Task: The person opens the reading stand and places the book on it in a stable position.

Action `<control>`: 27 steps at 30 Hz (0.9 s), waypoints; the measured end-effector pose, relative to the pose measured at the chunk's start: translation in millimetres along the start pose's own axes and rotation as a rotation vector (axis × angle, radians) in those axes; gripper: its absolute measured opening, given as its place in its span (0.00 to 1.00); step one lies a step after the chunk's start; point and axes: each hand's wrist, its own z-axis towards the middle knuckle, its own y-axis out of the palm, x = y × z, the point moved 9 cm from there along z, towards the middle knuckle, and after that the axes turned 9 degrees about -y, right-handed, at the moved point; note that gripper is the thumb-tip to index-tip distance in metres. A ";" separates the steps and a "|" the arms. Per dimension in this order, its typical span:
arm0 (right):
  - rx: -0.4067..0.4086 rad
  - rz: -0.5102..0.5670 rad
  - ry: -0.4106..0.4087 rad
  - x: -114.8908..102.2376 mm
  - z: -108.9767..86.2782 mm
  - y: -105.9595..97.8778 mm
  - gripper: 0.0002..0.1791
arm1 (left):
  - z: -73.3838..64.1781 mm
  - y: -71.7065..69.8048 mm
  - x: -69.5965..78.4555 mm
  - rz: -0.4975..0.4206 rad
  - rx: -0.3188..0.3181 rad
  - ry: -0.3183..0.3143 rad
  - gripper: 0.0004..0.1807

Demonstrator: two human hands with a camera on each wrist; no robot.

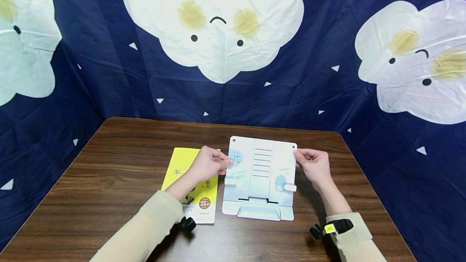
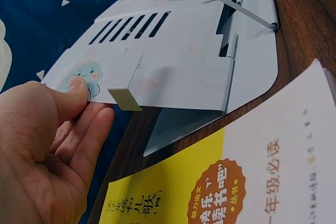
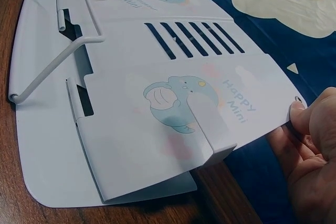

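Observation:
A white metal book stand (image 1: 260,187) with pale blue cartoon prints stands in the middle of the table, its slotted back panel tilted up from a flat base. My left hand (image 1: 208,161) pinches the panel's left edge, thumb on the printed face and fingers behind. On the opposite side, near the upper corner, my right hand (image 1: 314,167) pinches the right edge in the same way. In the right wrist view, the panel (image 3: 126,129) shows a page clip (image 3: 210,129) and a bent wire ledge (image 3: 58,69) at its foot.
Left of the stand lies a yellow and white book (image 1: 182,159), partly covered by my left forearm. The brown wooden table (image 1: 120,165) ends at a dark blue curtain (image 1: 98,51) with white cloud faces, hanging behind and along the sides.

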 end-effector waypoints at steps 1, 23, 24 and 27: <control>0.001 -0.004 0.000 -0.3 0.0 -0.2 0.11 | 0.0 0.2 0.1 0.000 0.000 0.004 0.03; 0.051 -0.106 -0.034 -7.7 -1.1 -6.5 0.10 | -7.3 -3.9 7.2 0.103 0.015 0.068 0.05; 0.058 -0.119 -0.045 -9.5 -1.7 -7.6 0.10 | -7.9 -5.1 6.9 0.119 0.016 0.075 0.05; 0.070 -0.178 -0.103 -18.4 -4.6 -9.9 0.11 | -10.8 -10.5 5.2 0.140 0.010 0.079 0.04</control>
